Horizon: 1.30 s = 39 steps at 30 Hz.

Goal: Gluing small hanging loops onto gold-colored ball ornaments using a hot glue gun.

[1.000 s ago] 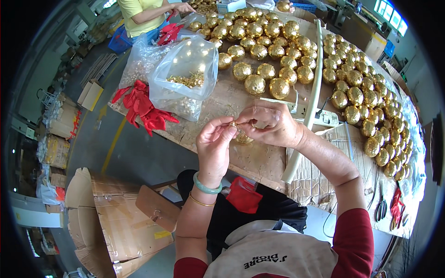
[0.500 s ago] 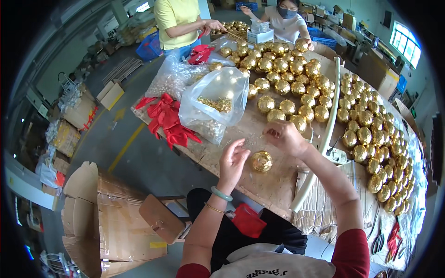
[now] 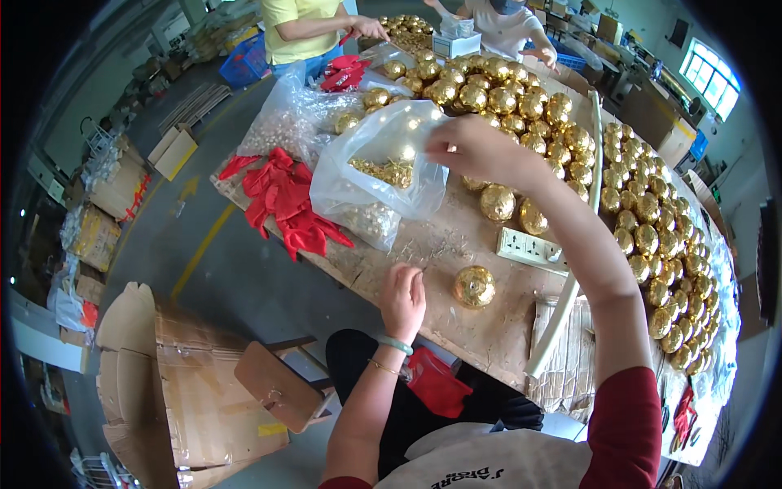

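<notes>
Change: one second ago both hands met in a pinch above the gold ball; half a second ago they had parted. Now the right hand [image 3: 466, 145] has moved forward to the right-hand rim of the clear plastic bag [image 3: 332, 181], which contains small gold pieces [image 3: 389, 172]. Left hand [image 3: 404, 295] remains near the worktop [image 3: 507, 328] edge. Inference: attention has passed from ball to bag.

Gold ball [image 3: 474, 287] sits alone on the worktop, just right of the left hand, touched by neither hand. The other gold balls [image 3: 497, 203] lie farther forward; power strip [image 3: 531, 249] between them and the pale pipe [image 3: 576, 289].

Right grip: fingers bent and bunched, pointing left; contact with the bag uncertain. Whether anything is pinched cannot be made out.

Left grip: fingers loosely curled, thumb side partly hidden. A thin dark line shows by the fingertips; whether held or lying behind is unclear, so its state stays undetermined.
</notes>
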{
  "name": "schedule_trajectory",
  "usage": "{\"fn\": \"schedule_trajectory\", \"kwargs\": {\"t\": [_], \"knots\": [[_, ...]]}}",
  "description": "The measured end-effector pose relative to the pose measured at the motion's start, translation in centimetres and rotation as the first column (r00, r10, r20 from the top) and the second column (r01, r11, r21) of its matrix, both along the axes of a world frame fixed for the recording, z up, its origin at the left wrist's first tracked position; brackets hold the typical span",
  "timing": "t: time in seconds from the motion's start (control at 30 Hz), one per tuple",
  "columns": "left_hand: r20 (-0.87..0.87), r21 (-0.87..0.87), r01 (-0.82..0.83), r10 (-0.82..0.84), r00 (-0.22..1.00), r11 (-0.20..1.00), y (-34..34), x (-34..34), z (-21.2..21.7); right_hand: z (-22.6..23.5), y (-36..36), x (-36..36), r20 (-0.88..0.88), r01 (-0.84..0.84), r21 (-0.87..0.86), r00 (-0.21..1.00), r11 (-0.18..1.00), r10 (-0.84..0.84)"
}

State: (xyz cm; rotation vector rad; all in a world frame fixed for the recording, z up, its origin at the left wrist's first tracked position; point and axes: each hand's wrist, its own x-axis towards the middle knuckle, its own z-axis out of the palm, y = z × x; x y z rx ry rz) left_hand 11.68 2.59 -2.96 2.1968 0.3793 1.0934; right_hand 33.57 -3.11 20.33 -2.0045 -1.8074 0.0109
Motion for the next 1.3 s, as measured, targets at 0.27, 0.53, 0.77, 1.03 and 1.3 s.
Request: {"fn": "schedule_trajectory", "kwargs": {"t": [0.27,0.53,0.77,1.03,1.3], "knots": [[0.01,-0.008,0.015,-0.015,1.0,1.0,-0.2,0.0,-0.5,-13.5,14.1,5.4,0.166,0.091,-0.37,0.986,0.925,-0.03],[0.004,0.014,0.014,-0.014,1.0,1.0,0.0,-0.3,0.3,-16.1,16.1,5.8,0.195,0.15,-0.27,0.976,0.951,-0.099],[-0.007,0.01,0.01,-0.01,1.0,1.0,0.2,-0.1,-0.3,-8.9,14.8,5.2,-0.017,0.125,-0.047,0.992,0.991,-0.126],[-0.008,0.031,0.001,-0.001,1.0,1.0,0.3,0.2,-0.1,-3.4,10.7,4.4,-0.335,0.255,-0.031,0.908,0.967,-0.25],[-0.02,-0.003,-0.011,0.011,1.0,1.0,-0.6,-0.2,-0.6,-3.2,5.5,5.3,-0.77,0.197,0.088,0.635,0.976,-0.058]]}}
